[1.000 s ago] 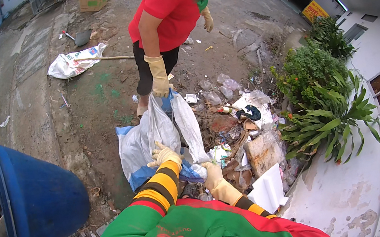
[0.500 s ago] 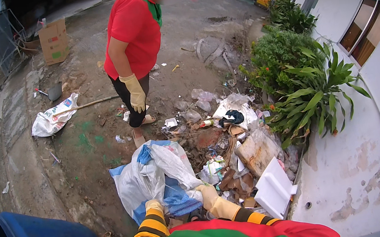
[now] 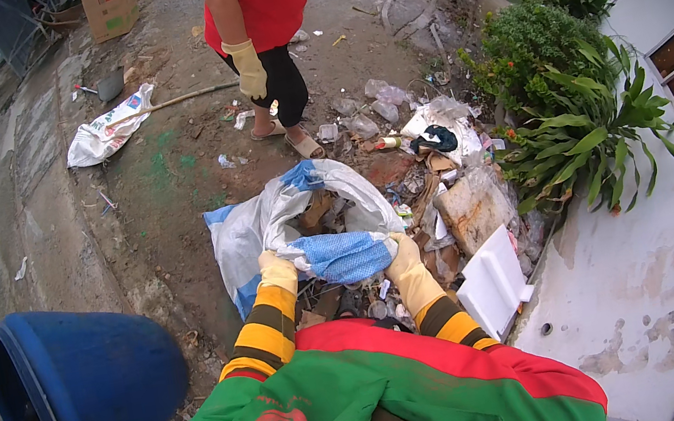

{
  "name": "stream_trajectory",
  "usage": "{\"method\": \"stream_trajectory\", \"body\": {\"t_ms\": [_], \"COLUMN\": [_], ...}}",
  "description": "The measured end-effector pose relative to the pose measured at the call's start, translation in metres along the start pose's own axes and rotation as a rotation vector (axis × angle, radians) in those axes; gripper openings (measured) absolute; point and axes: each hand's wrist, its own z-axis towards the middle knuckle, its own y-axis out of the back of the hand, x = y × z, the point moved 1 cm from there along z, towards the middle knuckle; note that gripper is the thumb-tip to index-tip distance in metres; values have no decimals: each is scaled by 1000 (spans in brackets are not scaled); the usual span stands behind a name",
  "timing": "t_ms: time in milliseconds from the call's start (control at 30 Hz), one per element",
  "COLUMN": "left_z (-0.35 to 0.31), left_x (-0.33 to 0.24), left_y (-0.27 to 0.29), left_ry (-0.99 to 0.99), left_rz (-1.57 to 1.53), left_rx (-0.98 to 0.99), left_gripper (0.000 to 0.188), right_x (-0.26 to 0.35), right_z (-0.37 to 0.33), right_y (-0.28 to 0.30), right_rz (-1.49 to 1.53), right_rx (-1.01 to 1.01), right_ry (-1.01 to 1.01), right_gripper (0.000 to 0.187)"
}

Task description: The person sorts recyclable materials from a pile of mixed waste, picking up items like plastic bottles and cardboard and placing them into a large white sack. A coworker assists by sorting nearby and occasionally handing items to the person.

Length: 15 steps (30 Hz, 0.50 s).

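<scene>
Gloved in pale yellow rubber, my left hand (image 3: 278, 271) grips the near left rim of a white and blue woven sack (image 3: 243, 235). On the rim's near right side, my right hand (image 3: 404, 256) is closed round the same sack. Between the two hands the rim's blue near edge is stretched, and the mouth gapes upward. Brown scraps show inside it. Beside and beneath the sack spreads a heap of rubbish (image 3: 429, 199), with a white foam sheet (image 3: 492, 284) and a stained foam block (image 3: 475, 210) on its right. My fingertips are partly hidden in the folds.
A co-worker (image 3: 257, 54) in a red shirt and gloves stands just beyond the sack. A blue barrel (image 3: 116, 381) lies tipped at the left. Plants (image 3: 583, 134) and a white wall (image 3: 636, 294) border the right. A pole (image 3: 185, 99) touches another white sack (image 3: 106, 133).
The sack's mouth, earlier folded over, is now spread open. Both my hands have risen and moved farther from me with the rim. The whole view has shifted downward.
</scene>
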Motion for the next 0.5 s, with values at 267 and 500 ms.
{"method": "stream_trajectory", "body": {"t_ms": [267, 500], "left_z": [17, -14], "left_x": [-7, -52], "left_y": [-58, -72], "left_ry": [533, 461], "left_rz": [-1310, -1207], "left_rx": [158, 728], "left_gripper": [32, 41], "right_x": [42, 34], "right_z": [-16, -13], "right_y": [29, 117], "right_rz": [198, -79], "right_rx": [-490, -798], "right_ry": [-120, -338], "right_gripper": [35, 41]}}
